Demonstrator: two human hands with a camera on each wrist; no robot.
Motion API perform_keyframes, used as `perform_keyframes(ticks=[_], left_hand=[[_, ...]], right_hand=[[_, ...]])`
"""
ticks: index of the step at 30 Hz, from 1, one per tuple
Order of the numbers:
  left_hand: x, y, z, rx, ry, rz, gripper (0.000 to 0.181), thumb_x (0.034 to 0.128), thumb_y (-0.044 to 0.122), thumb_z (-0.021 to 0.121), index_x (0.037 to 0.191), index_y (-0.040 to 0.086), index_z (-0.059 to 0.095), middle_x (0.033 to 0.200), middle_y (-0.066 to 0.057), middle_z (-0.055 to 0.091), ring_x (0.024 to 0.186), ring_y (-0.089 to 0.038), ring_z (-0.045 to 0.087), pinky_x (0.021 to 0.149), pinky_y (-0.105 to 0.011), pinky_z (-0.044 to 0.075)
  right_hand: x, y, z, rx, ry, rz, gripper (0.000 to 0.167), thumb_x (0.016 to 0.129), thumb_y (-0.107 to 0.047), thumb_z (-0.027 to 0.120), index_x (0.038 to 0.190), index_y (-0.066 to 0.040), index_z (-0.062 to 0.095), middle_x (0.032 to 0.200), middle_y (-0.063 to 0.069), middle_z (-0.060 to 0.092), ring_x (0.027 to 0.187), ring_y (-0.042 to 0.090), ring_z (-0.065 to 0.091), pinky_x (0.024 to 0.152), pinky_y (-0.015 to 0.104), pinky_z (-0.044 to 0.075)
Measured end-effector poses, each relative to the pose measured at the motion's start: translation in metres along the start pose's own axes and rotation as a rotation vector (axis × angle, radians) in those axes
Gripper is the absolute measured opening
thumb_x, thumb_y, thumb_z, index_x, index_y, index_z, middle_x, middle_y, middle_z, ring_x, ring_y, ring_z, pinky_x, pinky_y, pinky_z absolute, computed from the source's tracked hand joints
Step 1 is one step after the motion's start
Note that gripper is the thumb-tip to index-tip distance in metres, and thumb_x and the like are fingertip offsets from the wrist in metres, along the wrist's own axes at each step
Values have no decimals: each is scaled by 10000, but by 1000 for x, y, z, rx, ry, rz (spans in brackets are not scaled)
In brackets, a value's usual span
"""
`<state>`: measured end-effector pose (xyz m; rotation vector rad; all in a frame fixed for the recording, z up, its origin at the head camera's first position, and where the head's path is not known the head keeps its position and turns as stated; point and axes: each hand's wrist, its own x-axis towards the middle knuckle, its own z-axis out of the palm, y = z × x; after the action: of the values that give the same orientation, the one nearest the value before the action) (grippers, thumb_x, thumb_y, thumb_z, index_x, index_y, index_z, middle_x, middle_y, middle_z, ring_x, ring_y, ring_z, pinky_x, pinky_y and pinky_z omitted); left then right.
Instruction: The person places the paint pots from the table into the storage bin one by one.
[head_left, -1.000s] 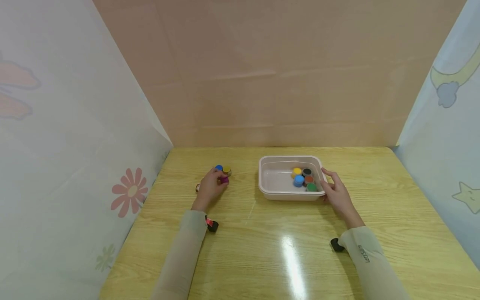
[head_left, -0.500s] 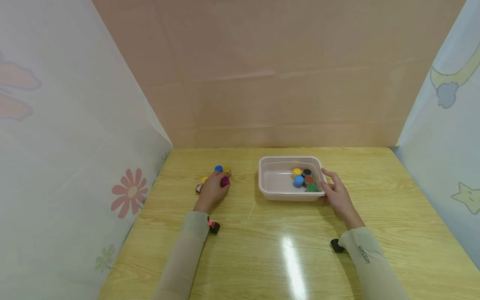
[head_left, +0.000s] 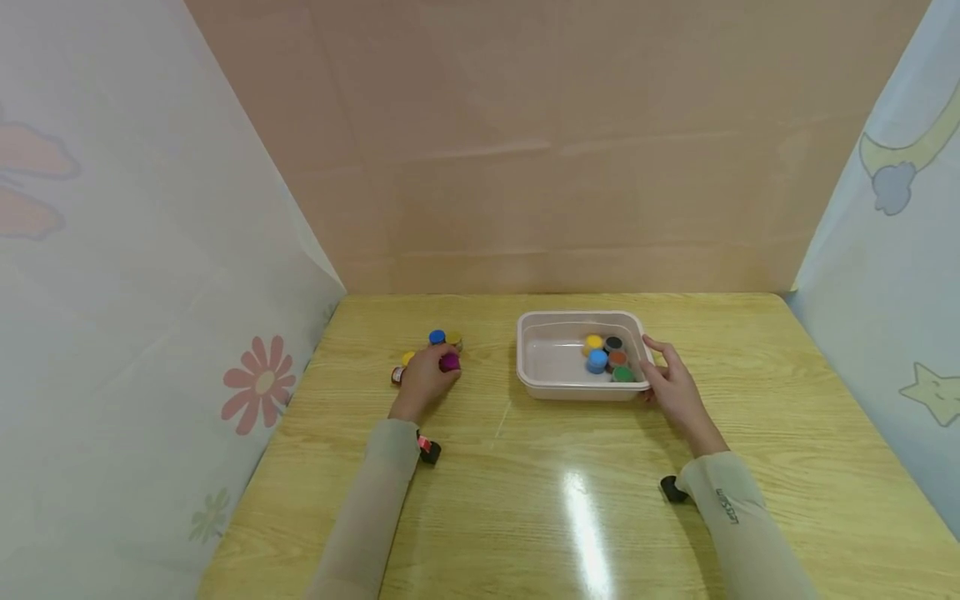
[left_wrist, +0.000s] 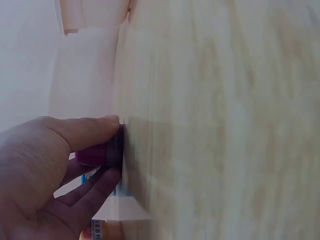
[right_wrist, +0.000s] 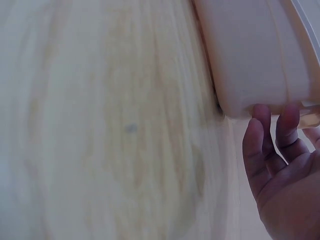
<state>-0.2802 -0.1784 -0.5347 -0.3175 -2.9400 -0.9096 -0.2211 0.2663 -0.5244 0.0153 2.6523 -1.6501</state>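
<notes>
My left hand (head_left: 426, 379) pinches a small paint pot with a purple lid (head_left: 450, 362) between thumb and fingers. In the left wrist view the purple pot (left_wrist: 95, 154) stands at the tabletop. Close behind that hand are a blue-lidded pot (head_left: 437, 337) and a dark-yellow-lidded pot (head_left: 454, 338). A yellow-lidded pot (head_left: 407, 358) and a pot with a white label (head_left: 397, 377) show partly at its left. My right hand (head_left: 675, 392) grips the right end of a pale pink plastic container (head_left: 555, 390); in the right wrist view its fingertips (right_wrist: 288, 115) touch the outer wall.
Inside the container's right half stand several pots, with yellow (head_left: 593, 342), black (head_left: 613, 342), light blue (head_left: 597, 358), brown (head_left: 617, 358) and green (head_left: 622, 374) lids. The wooden table (head_left: 510, 500) meets a brown back wall (head_left: 555, 208) and pale side walls.
My left hand has shifted slightly right and nearer with the purple-lidded pot, uncovering the yellow-lidded pot and more of the labelled pot. The right hand and the container have stayed put.
</notes>
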Motion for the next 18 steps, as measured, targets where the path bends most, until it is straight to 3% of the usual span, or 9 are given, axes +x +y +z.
perform_keyframes(ticks=[9, 18], left_hand=[[1, 3, 1, 61, 4, -16, 320, 881, 200, 842, 1173, 137, 728, 1170, -111, 740, 1100, -326, 696, 945, -474, 579], [3, 5, 2, 87, 11, -28, 297, 866, 181, 849, 1129, 126, 724, 1131, -106, 743, 1082, -322, 700, 940, -471, 581]], right_hand=[[-3, -2, 1, -10, 9, -1, 617, 1116, -397, 421, 1654, -161, 231, 1095, 330, 653, 679, 173, 605, 618, 308, 553], [-2, 1, 1, -5, 18, -16, 610, 1117, -391, 416, 1648, -145, 243, 1153, 372, 636, 669, 159, 618, 615, 301, 557]])
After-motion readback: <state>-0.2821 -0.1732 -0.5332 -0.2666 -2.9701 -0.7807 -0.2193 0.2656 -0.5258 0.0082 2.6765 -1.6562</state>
